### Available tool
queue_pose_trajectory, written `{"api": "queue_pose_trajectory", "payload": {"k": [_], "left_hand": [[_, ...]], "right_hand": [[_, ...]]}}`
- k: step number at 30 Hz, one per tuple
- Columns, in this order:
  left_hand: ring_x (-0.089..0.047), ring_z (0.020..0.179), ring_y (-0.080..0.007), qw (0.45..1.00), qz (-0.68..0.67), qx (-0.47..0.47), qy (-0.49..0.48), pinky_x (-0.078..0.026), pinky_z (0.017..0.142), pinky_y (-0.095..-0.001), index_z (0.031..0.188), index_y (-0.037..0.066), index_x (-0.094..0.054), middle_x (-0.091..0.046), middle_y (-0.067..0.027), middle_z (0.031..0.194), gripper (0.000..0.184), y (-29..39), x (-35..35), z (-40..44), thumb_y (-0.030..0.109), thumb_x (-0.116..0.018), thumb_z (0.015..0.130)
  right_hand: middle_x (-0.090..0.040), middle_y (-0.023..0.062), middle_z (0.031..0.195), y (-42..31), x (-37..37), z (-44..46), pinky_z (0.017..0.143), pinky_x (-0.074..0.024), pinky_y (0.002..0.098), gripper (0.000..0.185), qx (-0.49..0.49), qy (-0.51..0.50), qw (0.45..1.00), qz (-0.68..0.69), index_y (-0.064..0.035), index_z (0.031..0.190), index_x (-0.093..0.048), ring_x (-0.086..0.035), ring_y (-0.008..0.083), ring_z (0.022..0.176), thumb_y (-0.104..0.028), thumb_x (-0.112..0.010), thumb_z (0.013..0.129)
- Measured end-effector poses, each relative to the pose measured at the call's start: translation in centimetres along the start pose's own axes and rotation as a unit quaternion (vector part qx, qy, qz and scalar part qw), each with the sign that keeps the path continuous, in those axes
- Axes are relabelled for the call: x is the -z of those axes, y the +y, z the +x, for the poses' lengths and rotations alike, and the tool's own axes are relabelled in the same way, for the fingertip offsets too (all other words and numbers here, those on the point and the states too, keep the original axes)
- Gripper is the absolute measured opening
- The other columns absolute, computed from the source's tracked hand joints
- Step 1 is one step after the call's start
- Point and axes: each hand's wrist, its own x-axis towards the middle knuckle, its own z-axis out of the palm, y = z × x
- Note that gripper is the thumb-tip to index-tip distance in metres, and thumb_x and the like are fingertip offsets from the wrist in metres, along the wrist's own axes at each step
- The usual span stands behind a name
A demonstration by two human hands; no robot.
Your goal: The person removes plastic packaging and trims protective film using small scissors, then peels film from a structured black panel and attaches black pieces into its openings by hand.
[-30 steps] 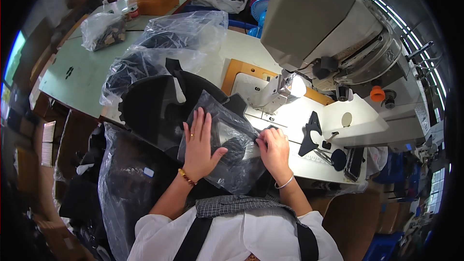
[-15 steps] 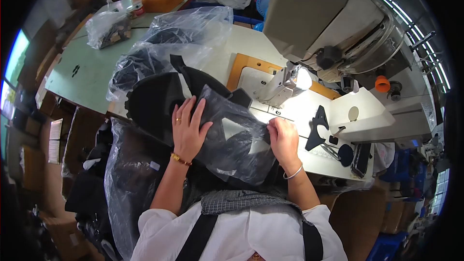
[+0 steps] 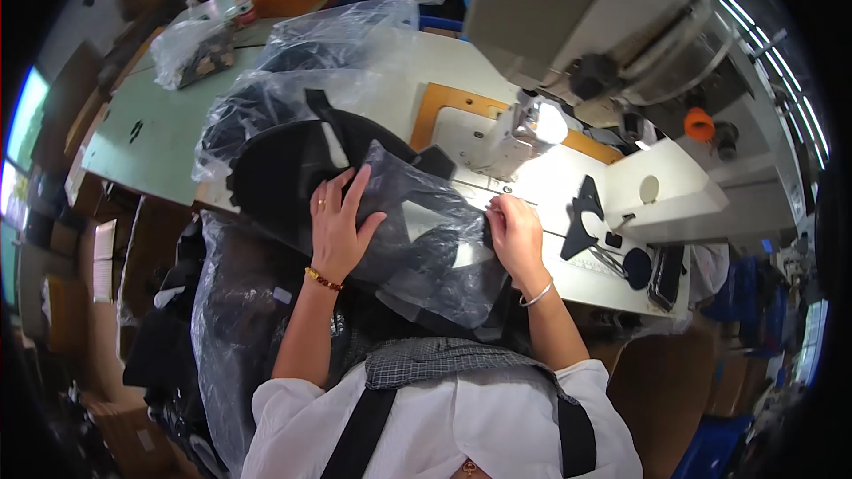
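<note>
Clear plastic film [image 3: 444, 257] lies at the front of the pale table [image 3: 435, 58], between your hands.
Your left hand [image 3: 337, 226] lies flat, fingers spread, at the film's left side and on the black piece [image 3: 275, 164], gripping nothing; your right hand [image 3: 517, 235] has thumb and fingertips pinched together on its right edge. Expect the film to be light, limp, slippery and easily creased or torn, the black piece firmer; pinch the edge and steady the rest with a flat palm.
</note>
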Motion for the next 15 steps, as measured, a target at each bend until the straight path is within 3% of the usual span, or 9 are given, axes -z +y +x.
{"api": "queue_pose_trajectory", "payload": {"k": [2,7,11,15], "left_hand": [[-0.052,0.118,-0.0343,0.996,0.087,-0.034,-0.003,-0.033,0.110,-0.0491,0.146,0.007,-0.042,-0.054,-0.0164,0.129,0.071,0.3,-0.6,-0.4,0.033,-0.071,0.086],[-0.052,0.114,-0.0359,0.999,0.015,0.013,0.037,-0.035,0.106,-0.0492,0.147,0.000,-0.037,-0.058,-0.0160,0.123,0.080,0.0,-1.2,-0.5,0.037,-0.072,0.086],[-0.051,0.110,-0.0363,0.999,-0.030,0.039,0.023,-0.036,0.102,-0.0482,0.146,0.000,-0.038,-0.058,-0.0154,0.116,0.081,0.3,-0.7,-0.3,0.039,-0.073,0.084],[-0.050,0.112,-0.0366,0.994,0.106,-0.018,0.016,-0.037,0.103,-0.0501,0.140,0.004,-0.049,-0.053,-0.0157,0.121,0.061,0.6,-1.2,-0.8,0.040,-0.062,0.092]], "right_hand": [[-0.064,0.0104,0.081,0.4,0.2,0.2,0.070,-0.0478,0.0389,0.013,-0.011,-0.016,1.000,0.019,-0.0034,0.090,-0.061,-0.062,0.0300,0.077,-0.006,-0.070,0.082],[-0.063,0.0119,0.082,1.1,1.2,0.3,0.070,-0.0495,0.0367,0.020,-0.061,-0.066,0.993,0.079,-0.0013,0.095,-0.062,-0.062,0.0284,0.074,-0.011,-0.074,0.082],[-0.062,0.0090,0.078,1.1,2.6,0.2,0.074,-0.0474,0.0397,0.022,-0.094,-0.098,0.984,0.111,-0.0038,0.093,-0.062,-0.060,0.0294,0.078,-0.017,-0.075,0.081],[-0.062,0.0088,0.078,1.5,2.4,-0.4,0.074,-0.0471,0.0401,0.023,-0.075,-0.095,0.989,0.083,-0.0035,0.093,-0.062,-0.060,0.0290,0.078,-0.017,-0.075,0.080]]}}
